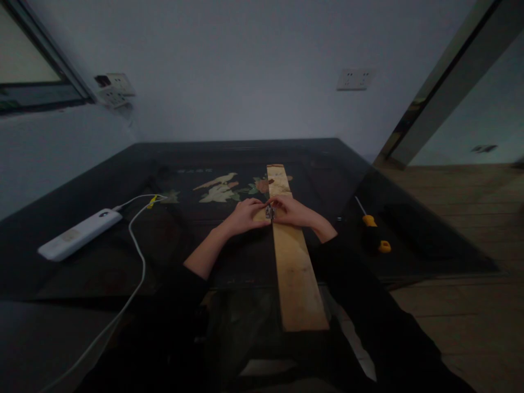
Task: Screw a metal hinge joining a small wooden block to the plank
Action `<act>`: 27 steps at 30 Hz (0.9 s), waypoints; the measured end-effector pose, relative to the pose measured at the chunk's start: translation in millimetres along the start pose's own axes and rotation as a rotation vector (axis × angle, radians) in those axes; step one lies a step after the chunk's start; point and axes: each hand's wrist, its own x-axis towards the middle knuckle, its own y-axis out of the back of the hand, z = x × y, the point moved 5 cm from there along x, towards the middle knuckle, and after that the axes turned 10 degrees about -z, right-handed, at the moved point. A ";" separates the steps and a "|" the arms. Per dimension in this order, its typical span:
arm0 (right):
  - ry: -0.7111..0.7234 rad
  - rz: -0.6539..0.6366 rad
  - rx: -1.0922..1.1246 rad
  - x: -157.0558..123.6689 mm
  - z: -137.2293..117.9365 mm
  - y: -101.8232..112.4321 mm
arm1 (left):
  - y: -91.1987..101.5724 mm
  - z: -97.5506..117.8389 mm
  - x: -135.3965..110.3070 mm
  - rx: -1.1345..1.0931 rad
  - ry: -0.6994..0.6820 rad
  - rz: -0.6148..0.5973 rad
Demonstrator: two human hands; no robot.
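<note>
A long pale wooden board point(295, 267) lies lengthwise on the dark table, its near end jutting past the front edge. At the board's left edge, a small shiny metal piece point(269, 212), which looks like a hinge, sits between my two hands. My left hand point(242, 216) is closed at its left side, fingertips pinching at it. A bit of pale wood point(261, 214) shows under those fingers, mostly hidden. My right hand point(291, 210) lies across the board, with bent fingers closed on the metal piece from the right. The fingertips partly cover it.
On the dark table point(233, 248), a screwdriver point(369, 221) with a yellow and black handle lies at the right. A white power bank or similar long device point(79, 234) lies at the left, its white cable point(141, 256) running off the front edge. Wall sockets point(355, 79) are behind.
</note>
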 end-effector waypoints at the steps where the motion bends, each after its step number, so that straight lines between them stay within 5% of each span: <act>1: 0.008 0.005 -0.008 0.1 -2.1 -0.6 | 0.2 0.3 -0.1 0.014 -0.004 -0.002; 27: -0.023 0.074 0.018 1.6 -8.8 -6.3 | 7.3 4.9 0.2 0.020 -0.030 0.059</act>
